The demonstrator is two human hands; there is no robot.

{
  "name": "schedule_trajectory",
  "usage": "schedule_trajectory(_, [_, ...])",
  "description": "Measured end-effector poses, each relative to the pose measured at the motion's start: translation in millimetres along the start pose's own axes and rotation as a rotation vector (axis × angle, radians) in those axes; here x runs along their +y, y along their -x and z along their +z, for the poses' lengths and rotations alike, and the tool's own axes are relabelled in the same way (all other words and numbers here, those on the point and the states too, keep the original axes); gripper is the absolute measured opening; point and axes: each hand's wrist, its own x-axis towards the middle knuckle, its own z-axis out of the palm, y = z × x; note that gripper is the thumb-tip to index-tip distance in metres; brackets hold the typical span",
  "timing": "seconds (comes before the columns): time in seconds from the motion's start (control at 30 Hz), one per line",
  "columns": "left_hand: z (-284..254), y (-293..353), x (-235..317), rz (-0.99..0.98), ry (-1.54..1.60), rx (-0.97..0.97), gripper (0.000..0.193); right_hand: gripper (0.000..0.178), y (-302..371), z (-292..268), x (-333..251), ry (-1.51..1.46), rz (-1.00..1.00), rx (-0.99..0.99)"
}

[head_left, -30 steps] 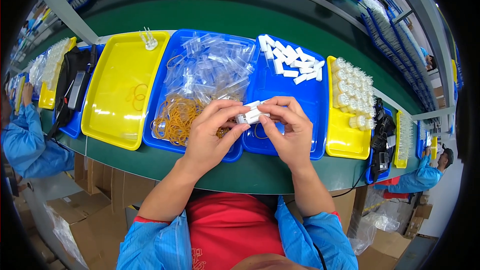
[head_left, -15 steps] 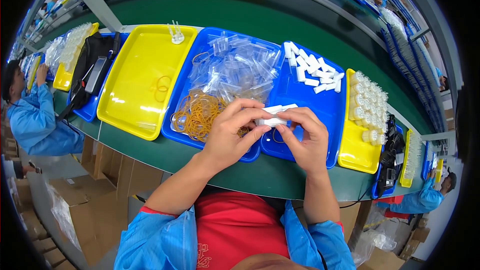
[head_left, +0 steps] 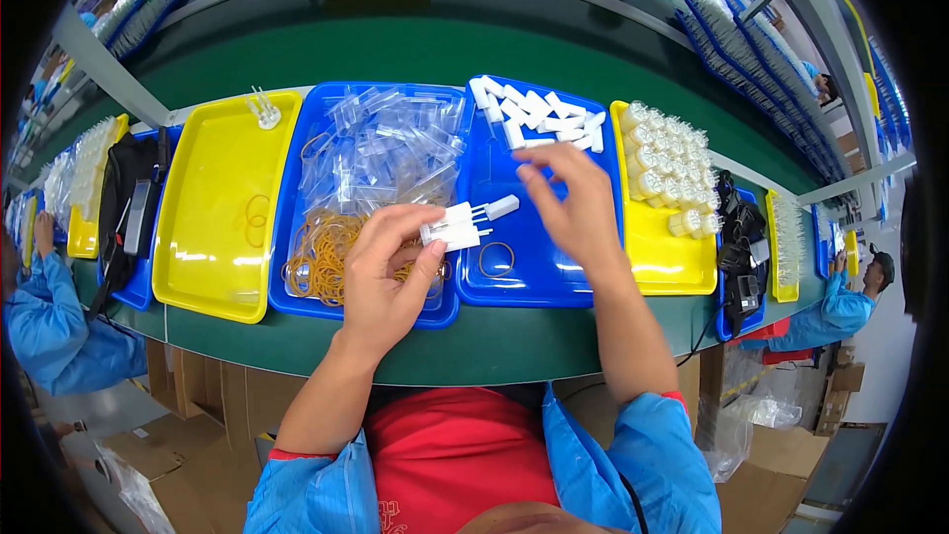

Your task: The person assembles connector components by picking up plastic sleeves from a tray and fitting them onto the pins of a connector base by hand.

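My left hand pinches a white plastic part between thumb and fingers, above the edge where two blue trays meet. Thin prongs stick out of its right side, and a small white block sits at the end of some of them. My right hand is over the right blue tray, thumb and index finger apart, just below a pile of white blocks. Nothing shows between those fingers. One rubber band lies in this tray, right of the held part.
The left blue tray holds clear plastic sleeves and tan rubber bands. A yellow tray at left carries one pronged white piece; another yellow tray at right holds round cream pieces. Co-workers sit at both sides.
My right hand has come off the white part and moved up toward the block pile. My left hand still holds the part, whose prongs and end block now show. The whole view has shifted.
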Motion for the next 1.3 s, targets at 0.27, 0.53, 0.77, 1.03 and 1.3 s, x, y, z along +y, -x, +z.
schedule_trajectory(0.27, [3,-3,4,-0.028,0.05,0.007,0.034,0.043,0,-5,56,0.496,0.192,-0.096])
schedule_trajectory(0.53, [3,-2,2,-0.002,0.06,-0.013,0.032,0.029,25,-12,1,-0.324,0.326,-0.112])
schedule_trajectory(0.77, [2,-1,0,0.024,0.077,-0.038,0.028,0.02,41,-4,-14,-0.875,0.321,-0.073])
schedule_trajectory(1.03, [4,-2,1,0.035,0.095,-0.053,0.029,0.016,44,3,-12,-0.88,0.273,-0.046])
schedule_trajectory(1.3, [3,-2,4,-0.02,0.101,-0.06,0.032,0.024,42,-1,-17,-0.77,0.211,-0.059])
